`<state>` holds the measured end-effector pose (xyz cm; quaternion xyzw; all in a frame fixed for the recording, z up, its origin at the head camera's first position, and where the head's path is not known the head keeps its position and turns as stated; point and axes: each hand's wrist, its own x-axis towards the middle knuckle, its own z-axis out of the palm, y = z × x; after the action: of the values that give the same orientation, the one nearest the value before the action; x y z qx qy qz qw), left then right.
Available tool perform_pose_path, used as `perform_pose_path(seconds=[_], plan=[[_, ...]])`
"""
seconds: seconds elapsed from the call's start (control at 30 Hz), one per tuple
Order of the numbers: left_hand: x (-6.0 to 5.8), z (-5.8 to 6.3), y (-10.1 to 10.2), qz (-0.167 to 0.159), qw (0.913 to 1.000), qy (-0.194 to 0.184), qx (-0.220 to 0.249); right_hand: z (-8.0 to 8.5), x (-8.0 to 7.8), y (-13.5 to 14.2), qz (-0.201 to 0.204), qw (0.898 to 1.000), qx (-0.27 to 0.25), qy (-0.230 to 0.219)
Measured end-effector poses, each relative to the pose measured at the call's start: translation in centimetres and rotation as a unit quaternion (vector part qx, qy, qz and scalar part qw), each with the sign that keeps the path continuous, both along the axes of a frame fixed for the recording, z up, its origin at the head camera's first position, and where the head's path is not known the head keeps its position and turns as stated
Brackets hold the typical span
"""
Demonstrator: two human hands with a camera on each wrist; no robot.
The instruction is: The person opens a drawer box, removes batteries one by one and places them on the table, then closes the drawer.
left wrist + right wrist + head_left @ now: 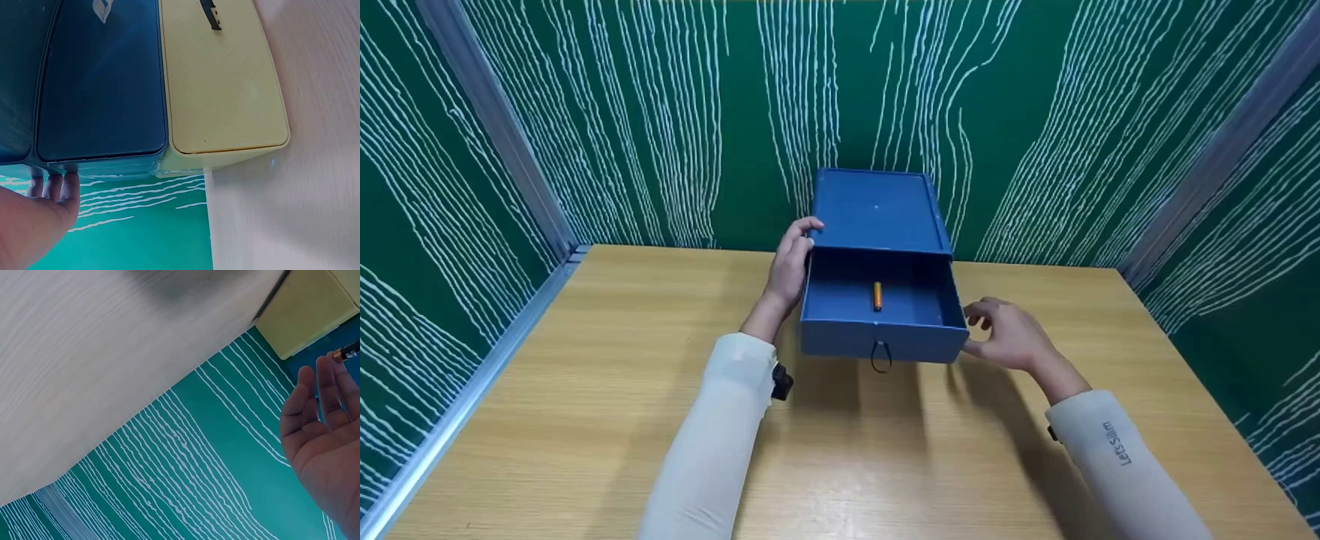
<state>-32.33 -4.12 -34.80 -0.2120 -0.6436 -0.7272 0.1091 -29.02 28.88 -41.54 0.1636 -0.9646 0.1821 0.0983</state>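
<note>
While straight left fingers [70, 191] likely steady blue plastic case [877, 217], right fingers [327, 385] half-curled, grip on black-copper battery [350, 351] unclear; orange battery [877, 295] in drawer [840, 340].

We're looking forward and down at the table [547, 420] from the head — that one's furthest back. Our wrist views are way closer: left faces the blue drawer front [104, 84], right peers past the right hand [332, 455], and both catch the yellow box [225, 84].
</note>
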Motion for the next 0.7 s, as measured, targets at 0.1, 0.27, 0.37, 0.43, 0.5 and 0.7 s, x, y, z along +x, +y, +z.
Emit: perform_pose_path(seconds=[0.1,0.27,0.37,0.43,0.5,0.7], plan=[[0.0,-0.1,0.0,-0.003,1.0,0.0,0.003,-0.4,0.0,0.1,-0.003,1.0,0.0,-0.005],[-1.0,-1.0,-0.2,-0.005,1.0,0.003,0.004,-0.8,-0.1,0.1,-0.005,1.0,-0.003,-0.021],[-1.7,-1.8,-0.3,0.003,1.0,0.006,0.002,-0.9,-0.1,0.1,-0.006,0.999,-0.003,-0.037],[-1.8,-1.9,-0.3,0.008,1.0,0.003,0.001,-1.0,-0.1,0.2,-0.007,0.999,-0.001,-0.042],[-1.4,-1.6,-0.3,0.007,1.0,0.001,0.001,-1.2,-0.1,0.3,-0.006,0.999,0.002,-0.042],[-0.2,-0.3,0.0,0.001,1.0,-0.003,-0.003,-1.8,-0.1,0.4,-0.016,0.999,0.006,-0.037]])
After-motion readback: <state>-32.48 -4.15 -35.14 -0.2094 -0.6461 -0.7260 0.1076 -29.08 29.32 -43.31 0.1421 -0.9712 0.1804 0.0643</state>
